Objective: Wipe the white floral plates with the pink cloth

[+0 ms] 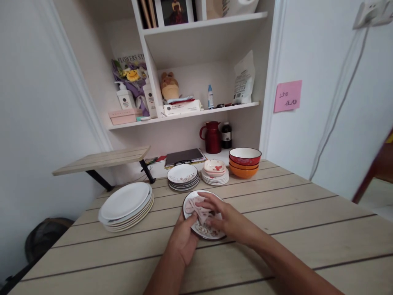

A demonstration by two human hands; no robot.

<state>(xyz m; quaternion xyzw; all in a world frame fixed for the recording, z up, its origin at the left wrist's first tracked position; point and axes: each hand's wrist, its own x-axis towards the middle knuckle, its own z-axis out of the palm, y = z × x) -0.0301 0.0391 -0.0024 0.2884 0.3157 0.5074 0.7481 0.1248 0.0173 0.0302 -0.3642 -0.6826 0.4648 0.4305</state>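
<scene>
A white plate [206, 233] with a dark rim and a floral print is held tilted over the wooden table. My left hand [184, 235] grips its lower left edge, thumb on the upper face and fingers underneath. On the plate's face lies a crumpled pale pink cloth [196, 208]. My right hand [219, 213] is closed on the cloth from the right, pressing it to the plate with bent fingers. Just behind stands a stack of matching floral plates [183, 174].
On the table [291, 221], large white plates [125, 203] are stacked at left. Small plates [215, 179] topped by pink dishes [215, 167] stand behind, beside stacked red and orange bowls [245, 164]. A low wooden riser [104, 159], red jug [212, 138] and laptop [184, 157] are farther back.
</scene>
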